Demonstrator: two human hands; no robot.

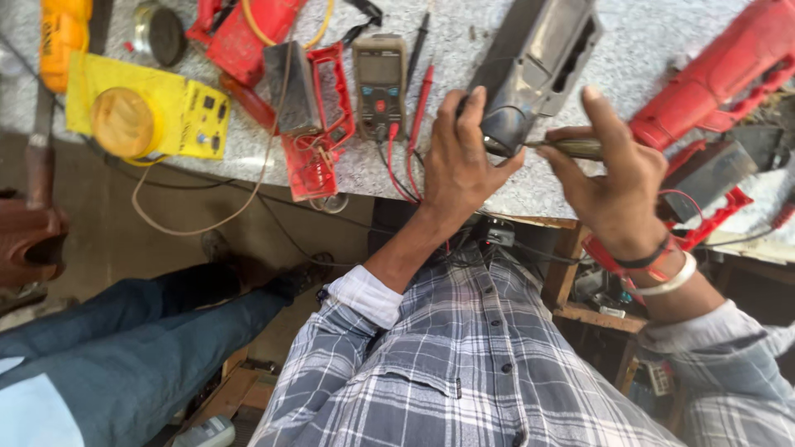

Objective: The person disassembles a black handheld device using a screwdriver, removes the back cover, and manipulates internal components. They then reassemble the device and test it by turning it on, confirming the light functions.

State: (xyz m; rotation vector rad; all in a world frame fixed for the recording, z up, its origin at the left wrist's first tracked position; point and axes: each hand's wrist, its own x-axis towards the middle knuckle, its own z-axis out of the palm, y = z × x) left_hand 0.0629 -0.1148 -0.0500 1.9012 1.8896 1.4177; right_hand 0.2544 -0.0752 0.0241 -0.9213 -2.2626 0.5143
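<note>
Head view: multimeter (379, 81), red drill (719, 73) beside the gripped grey housing (530, 62).

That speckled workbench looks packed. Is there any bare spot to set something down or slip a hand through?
The workbench is barest between the grey housing held by the left hand and the red power tool. A narrower strip lies between the multimeter and the housing, crossed by probes. The left side is crowded: yellow device, red parts, wires.

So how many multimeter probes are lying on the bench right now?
2. A black probe lies right of the multimeter, toward the far edge; a red probe lies just nearer, beside the left hand. Others may be hidden.
</note>
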